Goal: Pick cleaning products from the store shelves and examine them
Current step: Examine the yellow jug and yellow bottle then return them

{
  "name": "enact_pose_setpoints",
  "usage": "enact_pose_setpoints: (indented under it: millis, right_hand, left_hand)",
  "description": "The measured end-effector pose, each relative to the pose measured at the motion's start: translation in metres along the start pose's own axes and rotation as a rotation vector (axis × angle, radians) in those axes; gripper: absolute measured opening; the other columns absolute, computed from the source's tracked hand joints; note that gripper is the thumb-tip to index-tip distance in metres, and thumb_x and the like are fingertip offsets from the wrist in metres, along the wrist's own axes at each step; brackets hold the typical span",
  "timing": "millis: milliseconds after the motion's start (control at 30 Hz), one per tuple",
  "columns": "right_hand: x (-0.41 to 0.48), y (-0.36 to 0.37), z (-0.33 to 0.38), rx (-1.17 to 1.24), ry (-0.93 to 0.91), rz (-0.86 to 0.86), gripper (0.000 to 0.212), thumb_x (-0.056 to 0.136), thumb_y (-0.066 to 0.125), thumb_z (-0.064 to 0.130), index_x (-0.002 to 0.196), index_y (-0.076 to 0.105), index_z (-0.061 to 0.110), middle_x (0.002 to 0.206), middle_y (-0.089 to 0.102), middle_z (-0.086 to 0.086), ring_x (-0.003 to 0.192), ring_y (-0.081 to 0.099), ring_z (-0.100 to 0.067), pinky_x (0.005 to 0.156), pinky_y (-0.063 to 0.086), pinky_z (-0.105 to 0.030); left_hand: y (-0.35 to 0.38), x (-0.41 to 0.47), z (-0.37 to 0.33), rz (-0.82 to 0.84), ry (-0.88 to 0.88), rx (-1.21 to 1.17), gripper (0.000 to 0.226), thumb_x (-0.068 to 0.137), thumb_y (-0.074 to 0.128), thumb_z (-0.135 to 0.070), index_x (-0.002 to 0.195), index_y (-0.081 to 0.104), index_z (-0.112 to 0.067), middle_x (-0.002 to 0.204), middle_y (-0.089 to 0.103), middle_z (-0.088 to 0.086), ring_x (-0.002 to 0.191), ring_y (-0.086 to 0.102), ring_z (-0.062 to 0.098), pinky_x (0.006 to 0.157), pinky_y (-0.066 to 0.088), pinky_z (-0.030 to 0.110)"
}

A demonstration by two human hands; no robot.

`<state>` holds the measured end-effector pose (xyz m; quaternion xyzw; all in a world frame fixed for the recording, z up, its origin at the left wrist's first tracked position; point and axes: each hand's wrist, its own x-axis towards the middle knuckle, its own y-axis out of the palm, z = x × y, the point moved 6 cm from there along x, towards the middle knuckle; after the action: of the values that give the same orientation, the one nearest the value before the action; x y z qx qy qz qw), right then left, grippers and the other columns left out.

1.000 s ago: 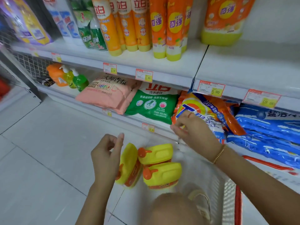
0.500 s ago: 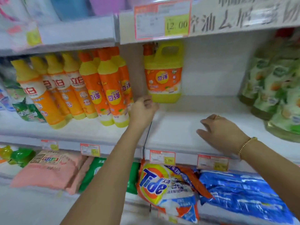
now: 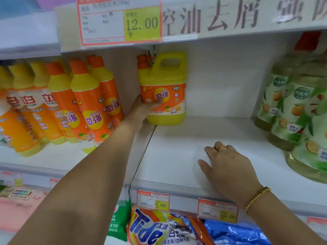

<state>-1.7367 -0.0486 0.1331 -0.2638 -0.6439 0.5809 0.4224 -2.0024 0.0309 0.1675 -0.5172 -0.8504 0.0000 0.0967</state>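
Note:
A yellow detergent jug (image 3: 166,80) with an orange label, an orange cap and a moulded handle stands at the back of the white middle shelf (image 3: 177,156). My left hand (image 3: 141,110) reaches far in and grips the jug's lower left side, thumb across the label. My right hand (image 3: 228,167) rests on the bare shelf board to the right, fingers loosely bent and holding nothing. It wears a ring and a gold bead bracelet.
Tall orange and yellow bottles (image 3: 85,106) crowd the shelf left of the jug. Green-labelled clear bottles (image 3: 297,117) stand at the right. Below lie a Tide bag (image 3: 159,228) and a blue bag (image 3: 235,232). The upper shelf edge (image 3: 230,20) with a 12.00 price tag hangs overhead.
The view rose from the basket and lower shelf to the middle shelf. My left hand reached in and took hold of the yellow jug. My right hand came to rest on the shelf.

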Motion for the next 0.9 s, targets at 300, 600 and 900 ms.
enact_pose_setpoints:
  millis: [300,600,900]
  right_hand:
    - [0.004,0.002,-0.006,0.035,0.086,-0.059,0.043,0.097,0.033,0.047,0.129,0.047,0.021,0.125,0.052,0.000,0.110,0.052,-0.018,0.079,0.047,-0.028]
    - [-0.011,-0.005,-0.024,0.662,0.283,-0.013,0.058,0.090,0.060,0.035,0.140,0.039,0.013,0.130,0.057,-0.012,0.115,0.055,-0.025,0.090,0.042,-0.027]
    - [-0.055,-0.025,-0.013,1.415,0.300,0.106,0.031,0.083,0.058,-0.015,0.077,0.053,0.015,0.068,0.060,0.005,0.070,0.053,-0.009,0.057,0.051,-0.011]
  left_hand:
    - [0.001,-0.048,-0.010,-0.154,0.052,0.270,0.071,0.039,0.093,-0.029,0.094,0.050,-0.019,0.094,0.060,-0.006,0.092,0.060,0.016,0.087,0.052,0.034]
    - [-0.007,-0.169,-0.030,-0.154,0.121,0.184,0.065,0.054,0.092,-0.023,0.105,0.052,-0.029,0.103,0.066,-0.010,0.093,0.063,0.006,0.079,0.052,0.025]
    - [0.014,-0.265,-0.066,0.065,0.265,0.474,0.052,0.059,0.085,-0.027,0.097,0.052,-0.032,0.098,0.064,-0.010,0.095,0.061,0.014,0.080,0.051,0.031]
